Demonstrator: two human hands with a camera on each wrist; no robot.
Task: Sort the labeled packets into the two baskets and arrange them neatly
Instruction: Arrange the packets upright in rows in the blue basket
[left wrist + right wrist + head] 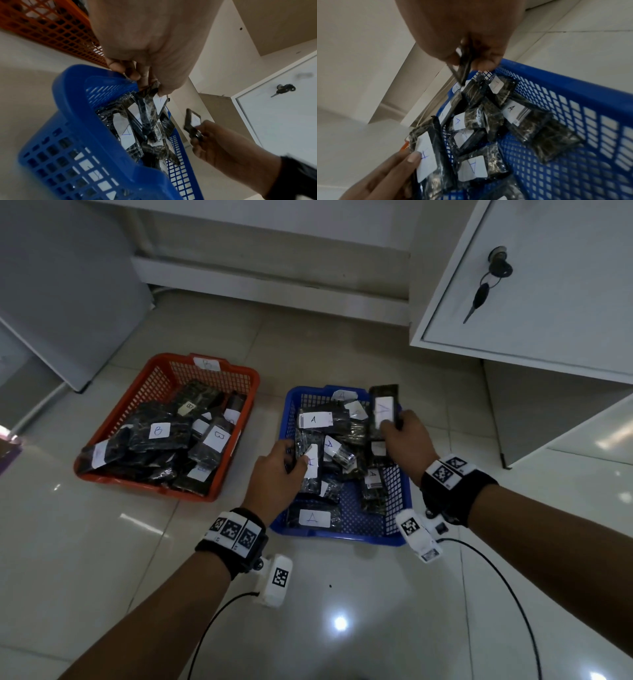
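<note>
A blue basket holds several dark packets with white labels marked A. My left hand pinches one such packet at the basket's left side, thumb on its label; the same packet shows in the right wrist view. My right hand grips another A packet, held upright over the basket's far right corner. An orange basket to the left is piled with dark packets labelled B.
Both baskets sit on a glossy tiled floor. A white cabinet with a key in its lock stands close behind the blue basket at right. A grey panel leans at the left.
</note>
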